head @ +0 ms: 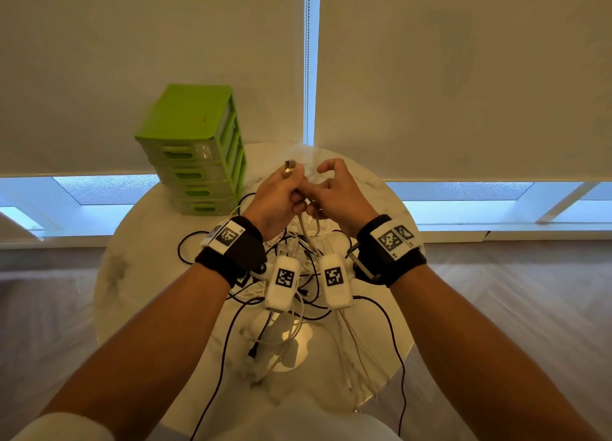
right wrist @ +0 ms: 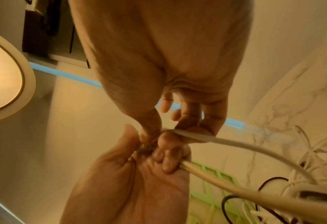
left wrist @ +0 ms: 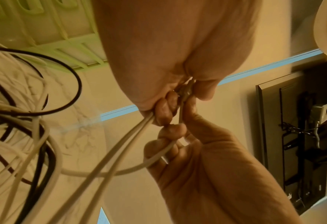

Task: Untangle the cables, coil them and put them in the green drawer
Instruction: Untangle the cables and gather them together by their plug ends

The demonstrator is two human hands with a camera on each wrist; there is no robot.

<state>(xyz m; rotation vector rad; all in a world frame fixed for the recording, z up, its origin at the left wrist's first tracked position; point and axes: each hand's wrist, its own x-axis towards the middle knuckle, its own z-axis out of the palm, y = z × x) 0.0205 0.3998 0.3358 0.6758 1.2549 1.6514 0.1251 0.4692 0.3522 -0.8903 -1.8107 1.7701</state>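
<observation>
Forearms nearest; left hand (head: 276, 192) grips beige cable (head: 306, 228) strands, right hand (head: 334, 197) pinches one. Risk: pulling tightens tangled pile (head: 298, 275), drags it off table (head: 139, 242).

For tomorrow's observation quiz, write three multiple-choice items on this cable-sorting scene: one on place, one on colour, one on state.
1. Where is the drawer unit?
A. table's far left
B. floor
C. table's near right

2. What colour is the cable in both hands?
A. red
B. beige
C. blue

3. How are the unit's drawers?
A. removed
B. all closed
C. one open

Key: 1 A, it stands on the table beyond the left hand. 2 B, the right hand also holds the beige strand. 3 B, every front sits flush.
</observation>
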